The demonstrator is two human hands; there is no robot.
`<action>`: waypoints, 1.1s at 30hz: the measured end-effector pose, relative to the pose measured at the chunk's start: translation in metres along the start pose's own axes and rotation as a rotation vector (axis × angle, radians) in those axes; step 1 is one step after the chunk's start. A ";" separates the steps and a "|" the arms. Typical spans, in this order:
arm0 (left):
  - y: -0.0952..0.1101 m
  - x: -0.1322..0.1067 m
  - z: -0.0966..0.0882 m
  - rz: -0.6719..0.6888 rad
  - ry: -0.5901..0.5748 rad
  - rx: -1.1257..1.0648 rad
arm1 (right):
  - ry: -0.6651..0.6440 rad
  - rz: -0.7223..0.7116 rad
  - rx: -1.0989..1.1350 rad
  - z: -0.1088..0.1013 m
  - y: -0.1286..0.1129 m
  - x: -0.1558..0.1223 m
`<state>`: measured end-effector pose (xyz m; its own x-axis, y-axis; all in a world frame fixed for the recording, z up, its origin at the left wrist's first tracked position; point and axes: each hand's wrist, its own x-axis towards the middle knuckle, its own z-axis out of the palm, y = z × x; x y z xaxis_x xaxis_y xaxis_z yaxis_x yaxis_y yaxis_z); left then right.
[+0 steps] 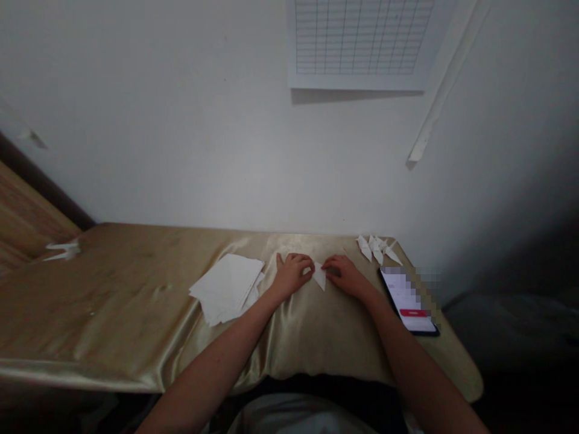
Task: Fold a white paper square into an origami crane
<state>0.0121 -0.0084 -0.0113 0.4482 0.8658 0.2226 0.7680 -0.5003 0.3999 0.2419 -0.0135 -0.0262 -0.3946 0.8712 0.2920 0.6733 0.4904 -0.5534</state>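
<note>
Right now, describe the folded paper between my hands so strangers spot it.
On the gold tablecloth, find the left hand and right hand. Between them is the folded paper, small and pointed; the paper stack and paper figures lie outside that gap.

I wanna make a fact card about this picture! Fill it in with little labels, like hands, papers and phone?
Left hand: fingers at the left edge of the small folded paper
Right hand: fingers at its right edge
Paper pile: white, uneven, left of the left hand
Folded paper figures: clustered at the back right; exact count unclear
Phone: lying screen up, lit, red bar showing
Table cover: shiny, gold
Wall: a sheet with a grid
</note>
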 end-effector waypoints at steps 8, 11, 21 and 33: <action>0.011 -0.004 -0.003 -0.012 -0.036 0.038 | 0.012 -0.023 -0.003 0.001 0.002 0.000; 0.014 -0.006 -0.003 -0.010 -0.045 0.055 | 0.010 -0.013 0.006 0.001 0.002 0.000; 0.021 -0.012 -0.004 -0.009 -0.105 0.068 | 0.006 -0.007 0.027 0.001 0.004 0.000; 0.016 -0.007 -0.005 -0.066 -0.099 -0.043 | 0.008 0.004 0.002 -0.001 -0.002 0.000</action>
<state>0.0187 -0.0222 -0.0017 0.4418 0.8908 0.1062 0.7782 -0.4395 0.4486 0.2416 -0.0145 -0.0241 -0.3869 0.8732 0.2965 0.6733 0.4872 -0.5562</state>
